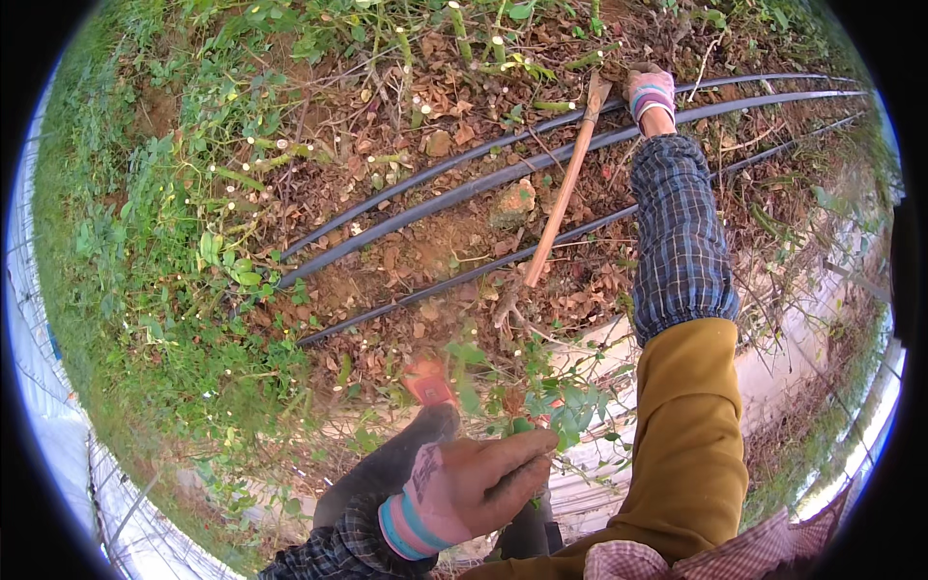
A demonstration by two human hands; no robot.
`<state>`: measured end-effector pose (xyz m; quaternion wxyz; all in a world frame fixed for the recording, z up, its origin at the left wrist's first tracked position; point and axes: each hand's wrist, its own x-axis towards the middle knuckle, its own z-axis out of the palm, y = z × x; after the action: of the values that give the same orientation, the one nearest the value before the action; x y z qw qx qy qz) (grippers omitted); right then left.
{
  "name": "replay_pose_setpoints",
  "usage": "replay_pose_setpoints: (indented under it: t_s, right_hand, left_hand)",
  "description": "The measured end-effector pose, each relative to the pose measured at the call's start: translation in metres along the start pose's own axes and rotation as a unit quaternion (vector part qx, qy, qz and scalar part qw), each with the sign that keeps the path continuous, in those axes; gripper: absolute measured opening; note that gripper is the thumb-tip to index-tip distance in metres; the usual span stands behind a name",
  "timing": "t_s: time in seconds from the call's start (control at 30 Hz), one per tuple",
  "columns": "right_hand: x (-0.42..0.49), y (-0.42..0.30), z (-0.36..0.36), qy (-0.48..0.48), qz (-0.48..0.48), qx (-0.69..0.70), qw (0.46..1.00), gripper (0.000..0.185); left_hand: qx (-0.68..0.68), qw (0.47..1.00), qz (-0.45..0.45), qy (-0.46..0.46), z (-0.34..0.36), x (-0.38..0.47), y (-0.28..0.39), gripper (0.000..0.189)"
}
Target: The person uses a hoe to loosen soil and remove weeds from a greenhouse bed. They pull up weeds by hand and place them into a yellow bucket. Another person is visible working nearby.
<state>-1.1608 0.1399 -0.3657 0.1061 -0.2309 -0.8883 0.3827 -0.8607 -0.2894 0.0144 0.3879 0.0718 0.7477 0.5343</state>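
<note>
My right hand (pixel 649 85), in a pink glove with a striped cuff, reaches down into the dry leaf litter beyond the black hoses. Its fingers are mostly hidden, so any hold is unclear. Just left of it lies a wooden-handled hand tool (pixel 562 196), its flat head near my fingers and its handle slanting across the hoses. My left hand (pixel 482 482), in a similar soiled glove, is raised near my body with its fingers bent together. Green rose-like leaves (pixel 573 417) show just beyond its fingertips; whether it holds a stem cannot be seen.
Black irrigation hoses (pixel 464 192) run across the soil bed. Cut green stems (pixel 460 32) stand at the back, with more stubs at left. A rock (pixel 513 203) lies between hoses. An orange shoe (pixel 429 383) is at the bed's near edge, by pale ground sheeting (pixel 591 493).
</note>
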Motion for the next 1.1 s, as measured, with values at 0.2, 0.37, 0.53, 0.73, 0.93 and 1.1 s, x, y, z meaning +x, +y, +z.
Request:
replay_pose_setpoints:
  t_s: [0.2, 0.37, 0.53, 0.73, 0.93, 1.1]
  right_hand:
    - [-0.085, -0.078, -0.042, -0.039, 0.112, 0.143, 0.982, 0.013]
    - [-0.251, -0.21, -0.17, -0.232, 0.199, 0.298, 0.904, 0.006]
    - [-0.383, -0.296, -0.218, -0.364, -0.194, 0.203, 0.888, 0.015]
    - [-0.374, -0.315, -0.203, -0.367, 0.168, 0.331, 0.853, 0.022]
    - [-0.297, -0.177, -0.058, -0.253, 0.21, 0.049, 0.943, 0.054]
    - [-0.304, -0.232, -0.006, -0.244, 0.417, 0.007, 0.875, 0.023]
  left_hand:
    - [-0.046, 0.997, -0.039, 0.045, 0.007, -0.008, -0.007, 0.023]
    - [-0.194, 0.965, -0.062, 0.165, 0.027, 0.001, 0.004, 0.026]
    - [-0.426, 0.836, -0.075, 0.338, 0.044, 0.031, -0.023, 0.031]
    - [-0.543, 0.773, -0.018, 0.327, 0.026, 0.004, -0.011, 0.034]
    - [-0.519, 0.795, -0.069, 0.307, 0.039, 0.009, 0.007, 0.036]
    - [-0.52, 0.791, -0.053, 0.318, 0.034, 0.001, -0.001, 0.042]
